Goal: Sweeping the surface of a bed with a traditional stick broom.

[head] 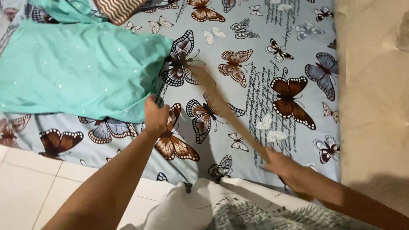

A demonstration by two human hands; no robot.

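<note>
The left hand [155, 114] is gripping the edge of a plain teal cloth [76, 70] lying rumpled on the bed [255, 85]; the right hand [279, 164] is clutching a blurred stick [226, 110].

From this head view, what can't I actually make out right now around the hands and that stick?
- Long thin stick, head view: motion-blurred, so its far tip and material are unclear.
- Right hand: blurred too; its grip cannot be read.
- Left hand: fingers curl at the teal cloth edge; what they pinch is hidden.
- Teal cloth: cut off by the left and top edges.
- Butterfly bedsheet: partly covered by the cloth.
</note>
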